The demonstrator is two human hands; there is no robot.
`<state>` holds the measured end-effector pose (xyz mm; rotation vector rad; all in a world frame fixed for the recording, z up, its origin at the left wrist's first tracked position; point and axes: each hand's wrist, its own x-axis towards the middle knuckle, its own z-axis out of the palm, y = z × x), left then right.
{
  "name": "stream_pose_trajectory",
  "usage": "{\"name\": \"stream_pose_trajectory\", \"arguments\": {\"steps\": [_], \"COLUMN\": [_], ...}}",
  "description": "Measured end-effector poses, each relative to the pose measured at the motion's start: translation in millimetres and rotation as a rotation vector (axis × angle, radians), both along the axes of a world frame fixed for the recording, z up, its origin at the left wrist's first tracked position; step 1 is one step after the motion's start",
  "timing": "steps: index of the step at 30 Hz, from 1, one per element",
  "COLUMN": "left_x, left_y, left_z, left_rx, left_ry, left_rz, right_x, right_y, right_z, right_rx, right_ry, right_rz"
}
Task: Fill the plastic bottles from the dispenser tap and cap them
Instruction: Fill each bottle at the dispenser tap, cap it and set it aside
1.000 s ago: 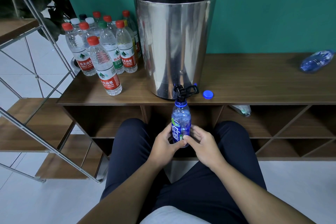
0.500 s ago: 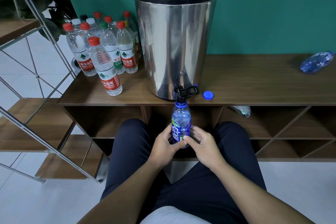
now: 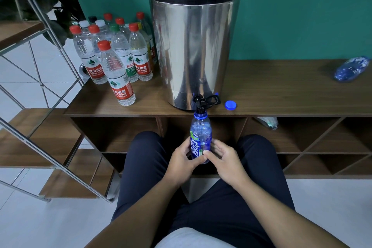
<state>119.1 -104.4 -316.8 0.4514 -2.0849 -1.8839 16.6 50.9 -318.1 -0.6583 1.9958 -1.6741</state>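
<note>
Blue bottle (image 3: 200, 139): upright under the tap (image 3: 201, 102), neck right at the spout, uncapped; held in front of the shelf's edge, between the knees
Water level: hard to read through the tinted plastic; it may be partly filled
Left hand (image 3: 182, 160): curled round the bottle's lower left side, thumb on the label
Right hand (image 3: 225, 161): holds the lower right side, thumb on the front, fingers reaching behind
Cap (image 3: 230, 105): blue, lying on the shelf (image 3: 271, 90) just right of the tap, not yet on
Dispenser (image 3: 193, 46): steel drum with black lid, standing on the shelf
Done: a cluster of capped bottles (image 3: 116, 60) stands to the dispenser's left, seemingly full
Left: finish this fill, screw on the cap; a crumpled blue bottle (image 3: 351, 69) lies far right on the shelf, and another bottle (image 3: 267, 122) lies in the cubby below, both likely still to fill
</note>
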Motion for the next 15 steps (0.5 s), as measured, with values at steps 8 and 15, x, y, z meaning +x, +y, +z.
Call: {"name": "stream_pose_trajectory", "arguments": {"steps": [8,15], "left_x": [-0.4,-0.4], "left_y": [0.0,0.4], "left_z": [-0.4,1.1], "left_rx": [0.002,0.028], "left_ry": [0.003,0.03], "left_rz": [-0.001,0.001], "right_x": [1.4,1.3], "right_y": [-0.2,-0.3], "right_z": [1.7,2.6], "right_rx": [-0.007,-0.014], "right_ry": [0.003,-0.004], "right_rz": [0.009,0.011]}}
